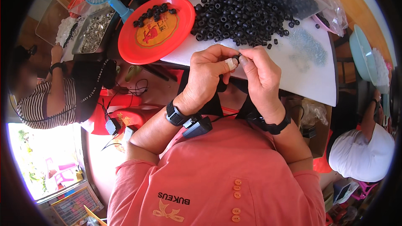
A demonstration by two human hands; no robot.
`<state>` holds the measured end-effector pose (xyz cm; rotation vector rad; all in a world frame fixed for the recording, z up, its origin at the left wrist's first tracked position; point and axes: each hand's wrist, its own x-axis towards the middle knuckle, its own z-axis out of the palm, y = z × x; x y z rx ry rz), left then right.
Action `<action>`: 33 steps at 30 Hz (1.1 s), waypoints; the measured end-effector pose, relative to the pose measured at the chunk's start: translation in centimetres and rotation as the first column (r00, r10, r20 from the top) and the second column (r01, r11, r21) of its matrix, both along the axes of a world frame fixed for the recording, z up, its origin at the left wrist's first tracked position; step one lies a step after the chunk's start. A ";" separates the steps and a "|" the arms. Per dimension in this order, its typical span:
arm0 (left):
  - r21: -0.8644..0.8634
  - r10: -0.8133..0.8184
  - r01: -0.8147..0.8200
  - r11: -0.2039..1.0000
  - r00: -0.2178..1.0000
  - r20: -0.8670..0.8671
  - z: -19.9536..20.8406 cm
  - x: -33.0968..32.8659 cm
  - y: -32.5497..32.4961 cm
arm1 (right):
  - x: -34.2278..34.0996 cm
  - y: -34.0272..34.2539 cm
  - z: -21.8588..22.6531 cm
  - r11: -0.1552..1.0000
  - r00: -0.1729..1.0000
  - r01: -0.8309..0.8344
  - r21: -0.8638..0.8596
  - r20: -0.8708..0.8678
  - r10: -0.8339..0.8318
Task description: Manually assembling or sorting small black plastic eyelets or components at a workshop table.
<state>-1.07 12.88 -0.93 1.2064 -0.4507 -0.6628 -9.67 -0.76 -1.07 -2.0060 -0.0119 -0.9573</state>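
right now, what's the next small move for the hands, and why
Probably set the small black rubber ring onto the red round plastic plate: the left hand and right hand pinch it together, and similar rings already lie there.

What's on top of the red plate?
A small heap of black rubber rings lies on the red plate, near its far rim. They cover part of the yellow picture in its middle, so that part is hidden.

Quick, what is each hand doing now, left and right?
Left hand: closed, pinching a small black ring with the fingertips.
Right hand: closed, pinching the same ring.
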 end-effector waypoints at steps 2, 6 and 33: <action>0.010 0.001 -0.001 1.000 1.000 0.010 0.0 0.0 0.0 | -0.1 -0.5 0.6 0.997 1.000 -0.025 -0.075 -0.010 0.025; 0.040 0.003 -0.005 0.999 0.999 0.034 0.4 0.0 0.0 | 0.0 -2.1 1.4 0.990 0.987 -0.141 0.005 -0.071 0.141; -0.013 0.100 -0.101 0.995 0.993 -0.065 0.3 -0.9 -0.6 | -0.1 -1.0 0.9 0.972 0.999 -0.036 -0.234 -0.044 0.026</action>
